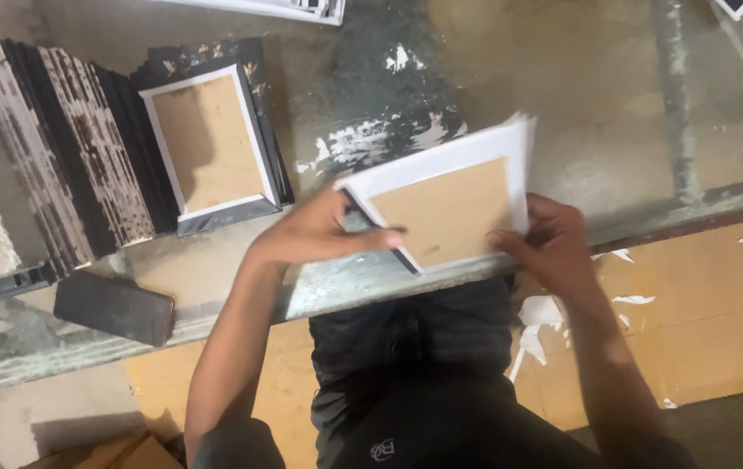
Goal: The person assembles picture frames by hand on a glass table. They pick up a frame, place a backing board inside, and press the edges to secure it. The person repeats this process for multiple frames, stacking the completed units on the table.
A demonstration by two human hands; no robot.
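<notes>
A picture frame [446, 208] lies face down near the worktable's front edge, showing a brown backing board with white paper folded around its border. My left hand [319, 233] presses on the frame's left edge, fingers stretched over the white border. My right hand [549, 239] grips the frame's lower right corner, thumb on the brown board. A similar wrapped frame [208, 148] lies face down on a pile to the left.
A row of dark frames [59, 148] stands on edge at the left of the worn grey table [614, 104]. A dark phone [114, 308] rests at the table's front edge. Brown cardboard [701, 330] covers the floor below.
</notes>
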